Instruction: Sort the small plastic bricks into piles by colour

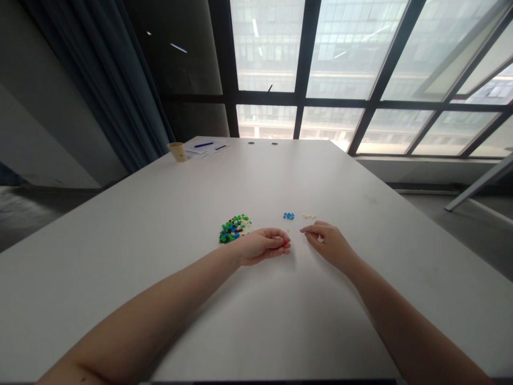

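Pinched a red piece (285,243) in the left hand (260,246) at the white bench (256,182)!

Gripped it between thumb and fingers, right out at the tips, probably because of too little size for a whole-palm hold. Poised the right hand (331,241) opposite, thumb and forefinger bent close together; could not tell whether grasping anything. Spotted a lone yellow piece (288,230) just beyond the gap between the hands. Saw a mixed pile (230,231) of green, blue, yellow and dark bits past the left wrist, seemingly placed for easy reach. Found blue pieces (288,216) bunched farther out and pale yellow pieces (309,216) strung in a short row to their right, set apart, perhaps to stop the colours mingling.

Looked up along a smooth, broad surface: caught a tan cup (178,152), papers (216,144), a blue pen (203,145) and a dark pen (220,147) at the far left, plus two dark discs (251,143) near the far edge. Beyond, met a big gridded window (340,53) bright with daylight, and a blue curtain (92,75) on the left.
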A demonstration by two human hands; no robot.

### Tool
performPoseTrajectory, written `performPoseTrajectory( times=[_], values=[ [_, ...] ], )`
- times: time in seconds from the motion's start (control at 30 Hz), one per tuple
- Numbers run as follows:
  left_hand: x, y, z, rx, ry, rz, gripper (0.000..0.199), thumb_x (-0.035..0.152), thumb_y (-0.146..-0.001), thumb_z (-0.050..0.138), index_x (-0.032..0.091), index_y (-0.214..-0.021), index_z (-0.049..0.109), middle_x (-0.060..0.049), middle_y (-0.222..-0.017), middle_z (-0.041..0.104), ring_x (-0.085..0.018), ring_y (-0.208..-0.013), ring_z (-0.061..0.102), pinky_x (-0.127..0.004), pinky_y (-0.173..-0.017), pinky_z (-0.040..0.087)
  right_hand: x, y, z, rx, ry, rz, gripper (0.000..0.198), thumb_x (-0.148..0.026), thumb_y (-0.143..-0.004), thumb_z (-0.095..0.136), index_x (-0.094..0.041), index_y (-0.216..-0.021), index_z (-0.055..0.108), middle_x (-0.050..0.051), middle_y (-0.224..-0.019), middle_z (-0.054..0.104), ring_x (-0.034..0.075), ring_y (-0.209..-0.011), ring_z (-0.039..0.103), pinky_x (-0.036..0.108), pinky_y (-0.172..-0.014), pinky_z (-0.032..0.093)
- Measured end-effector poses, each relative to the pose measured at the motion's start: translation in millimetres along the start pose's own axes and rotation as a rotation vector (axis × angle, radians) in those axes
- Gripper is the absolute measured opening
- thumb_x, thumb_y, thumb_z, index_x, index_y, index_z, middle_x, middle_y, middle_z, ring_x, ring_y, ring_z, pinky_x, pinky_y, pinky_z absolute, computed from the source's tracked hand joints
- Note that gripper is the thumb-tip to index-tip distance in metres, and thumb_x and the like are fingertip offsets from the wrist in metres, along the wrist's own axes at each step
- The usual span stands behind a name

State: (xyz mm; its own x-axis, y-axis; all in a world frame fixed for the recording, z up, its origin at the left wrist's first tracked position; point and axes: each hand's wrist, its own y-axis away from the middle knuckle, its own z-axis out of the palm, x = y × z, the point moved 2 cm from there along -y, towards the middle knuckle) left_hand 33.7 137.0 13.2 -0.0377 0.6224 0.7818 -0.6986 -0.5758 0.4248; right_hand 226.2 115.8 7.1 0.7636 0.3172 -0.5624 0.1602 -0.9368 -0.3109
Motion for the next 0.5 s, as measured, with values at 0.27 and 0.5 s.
performPoseTrajectory(
  times=[0.27, 0.5],
  values=[
    [-4.3, -2.7, 0.8, 0.107, 0.050, 0.012, 0.005, 0.008, -0.076, 0.055, 0.010, -0.081, 0.058, -0.004, -0.079, 0.062, -0.006, -0.072, 0.060, -0.019, -0.079, 0.045, -3.6, 0.3, -1.5, 0.008, -0.013, 0.001, 0.024, -0.023, -0.076, 0.047, -0.021, -0.084, 0.069, 0.002, -0.066, 0.058, 0.012, -0.061, 0.049, 0.025, -0.063, 0.040],
    [-4.0, -9.7, -3.8, 0.078, -0.390, 0.468, 0.022, 0.024, -0.072, 0.062, 0.016, -0.091, 0.054, -0.003, -0.080, 0.064, -0.012, -0.078, 0.059, -0.028, -0.077, 0.042, -9.2, -0.1, -5.4, 0.103, -0.040, -0.103, 0.022, -0.023, -0.078, 0.047, -0.020, -0.085, 0.068, 0.002, -0.065, 0.056, 0.012, -0.061, 0.049, 0.026, -0.063, 0.040]
  ],
)
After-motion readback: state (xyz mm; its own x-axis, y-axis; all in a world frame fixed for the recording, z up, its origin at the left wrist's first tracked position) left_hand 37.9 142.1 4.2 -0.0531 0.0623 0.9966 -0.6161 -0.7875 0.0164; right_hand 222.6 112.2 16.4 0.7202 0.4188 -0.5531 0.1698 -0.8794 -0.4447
